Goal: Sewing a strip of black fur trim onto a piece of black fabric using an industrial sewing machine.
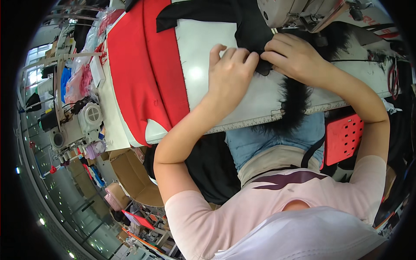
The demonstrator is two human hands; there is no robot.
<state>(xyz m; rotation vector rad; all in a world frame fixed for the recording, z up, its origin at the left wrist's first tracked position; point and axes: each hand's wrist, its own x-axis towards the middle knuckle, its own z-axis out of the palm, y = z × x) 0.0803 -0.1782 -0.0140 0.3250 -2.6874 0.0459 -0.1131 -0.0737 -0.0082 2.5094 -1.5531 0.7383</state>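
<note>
Both my hands meet at the edge of a black fabric piece (251, 32) on the white sewing table (199, 56). My left hand (232, 71) pinches the fabric edge between thumb and fingers. Close beside it, my right hand (294, 56) grips the same edge, its fingertips almost touching the left ones. A sewing machine head (299, 15) stands just beyond my right hand. Black fluffy trim (294, 99) runs from under my right wrist over the table's front edge towards my lap. What lies under my fingertips is partly hidden.
Red fabric (138, 65) covers the table's left part and hangs over its front edge. A measuring tape strip (260, 119) lines that edge. A red perforated plastic seat or basket (344, 138) is at my right. A cardboard box (134, 177) stands on the left below the table.
</note>
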